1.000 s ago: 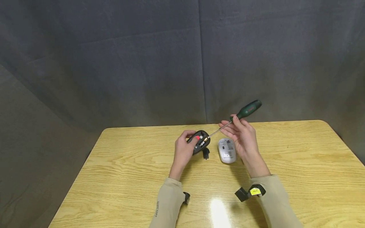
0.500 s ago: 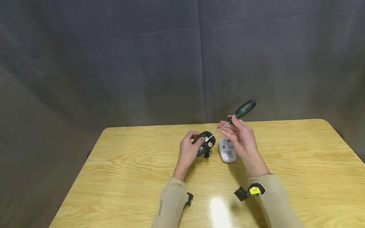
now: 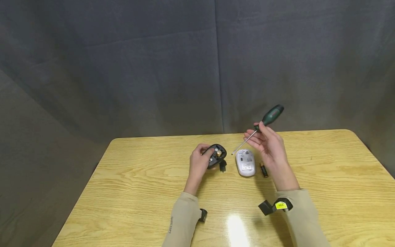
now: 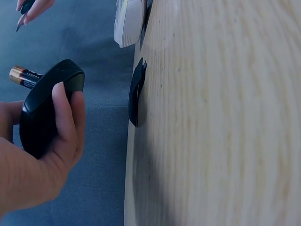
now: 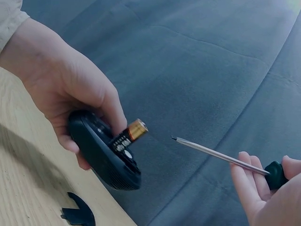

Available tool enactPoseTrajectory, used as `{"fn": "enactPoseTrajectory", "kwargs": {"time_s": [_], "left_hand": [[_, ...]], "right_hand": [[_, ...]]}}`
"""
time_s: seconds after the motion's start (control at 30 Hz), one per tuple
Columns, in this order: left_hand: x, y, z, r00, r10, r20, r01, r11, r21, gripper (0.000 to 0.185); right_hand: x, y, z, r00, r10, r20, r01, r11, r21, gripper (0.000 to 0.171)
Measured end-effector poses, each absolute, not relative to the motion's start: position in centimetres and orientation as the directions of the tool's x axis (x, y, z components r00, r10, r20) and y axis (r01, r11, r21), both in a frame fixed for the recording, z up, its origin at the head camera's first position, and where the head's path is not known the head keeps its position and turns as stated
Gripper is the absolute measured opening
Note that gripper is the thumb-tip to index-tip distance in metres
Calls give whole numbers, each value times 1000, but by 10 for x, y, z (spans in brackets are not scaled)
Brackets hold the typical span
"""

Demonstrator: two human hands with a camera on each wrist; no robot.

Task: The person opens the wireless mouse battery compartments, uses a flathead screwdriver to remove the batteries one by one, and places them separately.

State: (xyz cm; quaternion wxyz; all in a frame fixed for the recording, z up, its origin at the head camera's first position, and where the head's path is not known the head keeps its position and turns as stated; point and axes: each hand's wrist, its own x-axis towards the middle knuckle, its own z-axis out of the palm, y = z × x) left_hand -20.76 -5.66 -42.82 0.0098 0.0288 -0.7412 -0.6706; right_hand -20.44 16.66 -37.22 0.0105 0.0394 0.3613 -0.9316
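Head camera looks down on a light wooden table [image 3: 148, 192] set against a grey fabric backdrop [image 3: 123, 68]. At the table's middle, the left hand [image 3: 200, 164] curls its fingers and thumb around a black plastic computer mouse [image 3: 216, 155], lifted off the wood and turned underside up with its battery bay exposed. One gold-tipped black battery [image 5: 128, 135] sticks up at a slant out of that bay, its gold end free in the air; the right wrist view shows this most clearly. Beside it, the right hand [image 3: 269, 145] holds a green-handled screwdriver with a thin steel shaft [image 3: 267, 120]: the fingers lie fairly straight under the shaft while the thumb pinches the tool near the base of the handle. The screwdriver tip [image 5: 173, 138] points toward the raised battery but stands apart from it. On the table just below the black mouse lies a small black plastic cover piece [image 3: 223, 166]. A white computer mouse [image 3: 245, 162] rests underside up between the two hands, and a second loose black battery [image 3: 263, 169] lies just to its right, near the right wrist.
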Motion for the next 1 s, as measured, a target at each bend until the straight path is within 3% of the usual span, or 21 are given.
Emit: {"fn": "enactPoseTrajectory", "kwargs": {"time_s": [0.33, 0.67, 0.8, 1.0], "left_hand": [[-207, -60, -426, -996, -83, -37, -50, 162, 986, 29], [-207, -62, -428, -994, -105, -39, -56, 169, 984, 29], [-207, -64, -430, -994, -104, -42, -58, 155, 986, 29], [-209, -66, -431, -993, -111, -49, -65, 141, 988, 28]], "right_hand": [[-204, 175, -371, -997, 24, -68, 32, -696, -717, 17], [-200, 200, -367, -988, 146, -59, -46, -627, -777, 13], [-199, 215, -370, -988, 152, -41, -45, -525, -850, 11], [-199, 232, -377, -995, 98, -17, -8, -252, -968, 15]]}}
